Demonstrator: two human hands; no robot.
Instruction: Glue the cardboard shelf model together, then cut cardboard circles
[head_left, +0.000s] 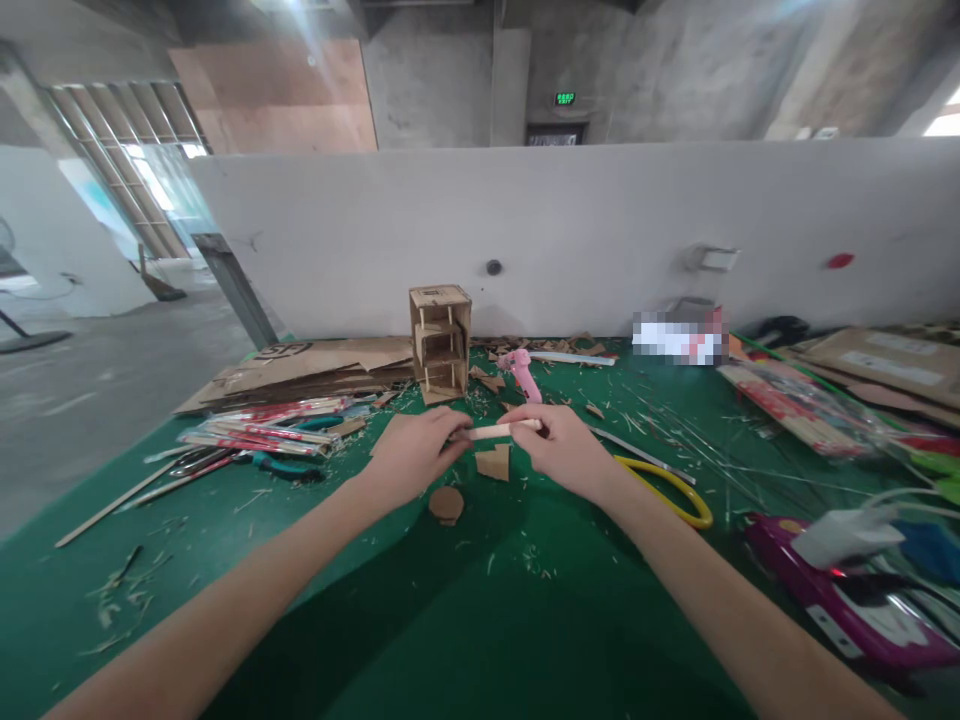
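Two outstretched hands (417, 446) on pale stick (491, 432)

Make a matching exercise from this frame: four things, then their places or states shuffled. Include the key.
Things
1. Wooden stick
2. Hot glue gun
3. Power strip
4. Cardboard disc

Places and states
A. At the right of the view, with a white plug in it
B. On the green table, nearer the camera than both hands
C. Held between the left hand and right hand
D. Pink, just beyond the right hand

Pairs: 1-C, 2-D, 3-A, 4-B
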